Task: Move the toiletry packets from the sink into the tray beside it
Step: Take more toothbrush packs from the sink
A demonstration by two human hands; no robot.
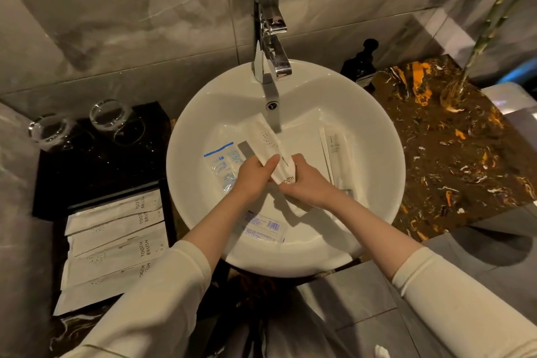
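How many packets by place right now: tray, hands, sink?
Toothbrush packets in the tray: 4
Packet held by left hand and right hand: 1
Packets clearly loose in the sink: 3
Total: 8

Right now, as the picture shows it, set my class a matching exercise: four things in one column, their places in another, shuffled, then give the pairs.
Things:
1. toothbrush packet
2. glasses
3. dark bottle
4. stacked packets

Places:
A. in the tray, left of the sink
B. on the counter to the right of the tap
C. held by both hands, left hand and right hand, over the sink
D. on the dark counter behind the tray

Pairs: 1-C, 2-D, 3-B, 4-A
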